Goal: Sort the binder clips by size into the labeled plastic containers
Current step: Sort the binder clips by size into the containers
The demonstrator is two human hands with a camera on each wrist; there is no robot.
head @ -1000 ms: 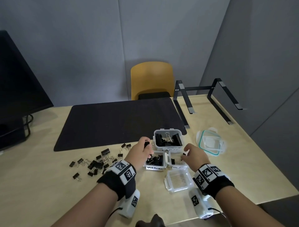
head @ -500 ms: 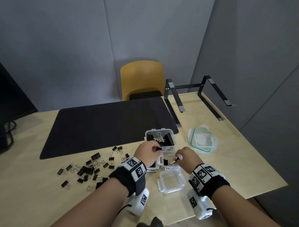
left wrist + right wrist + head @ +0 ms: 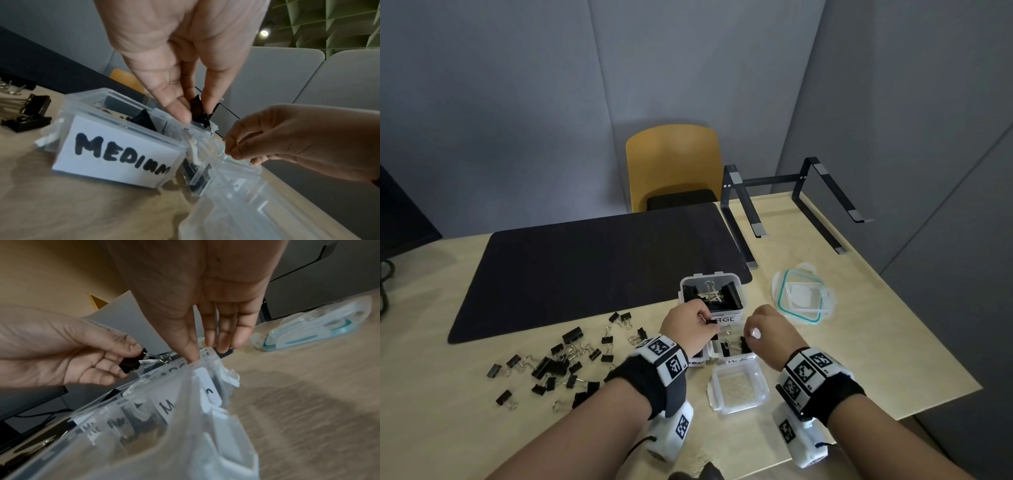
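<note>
My left hand [image 3: 709, 325] pinches a black binder clip [image 3: 197, 108] by its body, silver handles [image 3: 156, 359] pointing right. It hovers just in front of the LARGE container [image 3: 736, 286], above the gap between two containers labeled medium [image 3: 115, 149] [image 3: 738, 359]. My right hand [image 3: 751, 334] hangs over the right medium container, fingers [image 3: 226, 335] pointing down at its rim; nothing shows between them. Both medium containers and the large one hold black clips. A pile of loose clips [image 3: 558, 363] lies on the table to the left.
An empty clear container [image 3: 739, 406] stands at the near edge in front of the medium ones. A teal-sealed lid [image 3: 803, 296] lies to the right. A black desk mat [image 3: 585, 267], a laptop stand [image 3: 791, 205] and a yellow chair [image 3: 674, 164] lie beyond.
My left hand has carried the clip rightward, from over the left medium container to the front of the large one. My right hand has stayed over the right medium container.
</note>
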